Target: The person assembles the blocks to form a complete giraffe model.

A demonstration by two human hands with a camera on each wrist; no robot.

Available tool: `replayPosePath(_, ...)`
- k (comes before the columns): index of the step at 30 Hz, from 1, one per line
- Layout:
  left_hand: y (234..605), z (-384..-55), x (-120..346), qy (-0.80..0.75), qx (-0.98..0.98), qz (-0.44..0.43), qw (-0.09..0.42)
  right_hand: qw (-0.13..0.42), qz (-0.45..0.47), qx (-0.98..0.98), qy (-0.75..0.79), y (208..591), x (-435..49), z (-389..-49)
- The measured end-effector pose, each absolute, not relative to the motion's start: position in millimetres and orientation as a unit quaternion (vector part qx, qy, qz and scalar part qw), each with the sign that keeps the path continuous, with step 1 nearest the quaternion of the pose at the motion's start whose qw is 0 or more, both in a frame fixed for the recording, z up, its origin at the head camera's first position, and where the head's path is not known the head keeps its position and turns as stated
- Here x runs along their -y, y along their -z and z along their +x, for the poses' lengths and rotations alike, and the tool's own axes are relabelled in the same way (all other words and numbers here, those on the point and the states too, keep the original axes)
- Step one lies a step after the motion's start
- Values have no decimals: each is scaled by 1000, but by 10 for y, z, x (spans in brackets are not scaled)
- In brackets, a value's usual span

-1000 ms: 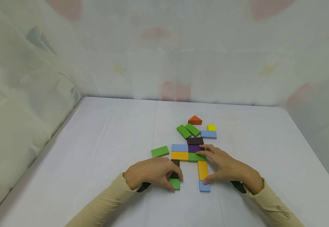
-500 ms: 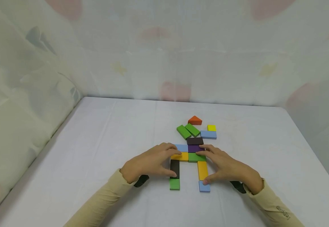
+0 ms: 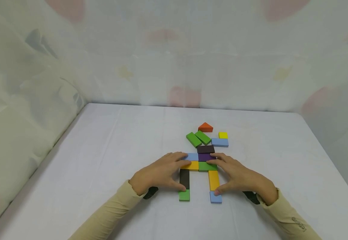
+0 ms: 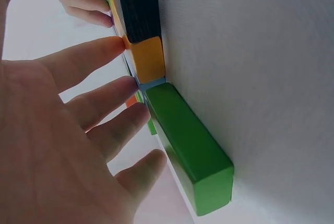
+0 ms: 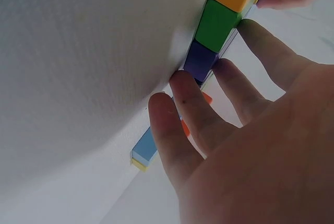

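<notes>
Flat wooden blocks lie in a joined figure on the white table. My left hand [image 3: 159, 172] rests its fingertips on the upper-left light blue block [image 3: 193, 157] and orange block [image 3: 194, 166]. Its thumb touches near where a black block [image 3: 184, 178] meets a short green block [image 3: 184, 196]. My right hand [image 3: 241, 176] lays relaxed fingers on the purple block [image 3: 204, 157] and green block [image 3: 204, 166], its thumb on a short blue block [image 3: 216, 198]. Between the thumb and fingers stands the upright yellow-orange block [image 3: 213, 180]. A loose green block [image 4: 188, 140] lies by my left fingers, hidden in the head view.
Beyond the figure lie a dark block [image 3: 205, 149], two tilted green blocks [image 3: 198, 138], an orange-red triangle [image 3: 205, 127], a blue block [image 3: 220, 142] and a small yellow block [image 3: 223, 135]. A patterned cloth wall [image 3: 237, 66] rises behind the table.
My left hand has left the lower green block and moved up to the light blue and orange blocks, its thumb then shifting slightly downward. My right hand has stayed in place.
</notes>
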State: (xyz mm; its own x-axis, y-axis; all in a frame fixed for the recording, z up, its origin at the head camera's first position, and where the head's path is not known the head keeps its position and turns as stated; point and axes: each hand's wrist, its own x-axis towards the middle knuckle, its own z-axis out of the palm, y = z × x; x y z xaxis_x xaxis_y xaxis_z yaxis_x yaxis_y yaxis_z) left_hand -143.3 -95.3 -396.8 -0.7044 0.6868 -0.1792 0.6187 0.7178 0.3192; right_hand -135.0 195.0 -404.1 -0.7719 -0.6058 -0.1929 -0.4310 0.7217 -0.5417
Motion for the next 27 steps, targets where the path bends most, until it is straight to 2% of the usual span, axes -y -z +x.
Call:
replayPosePath(14, 3981, -1429, 942, -114, -917, 356, 139, 176, -287, -911, 239, 4049, -1954, -1370)
replayPosePath(27, 3983, -1441, 939, -114, -915, 358, 143, 62, -301, -921, 241, 4020, -2018, -1564)
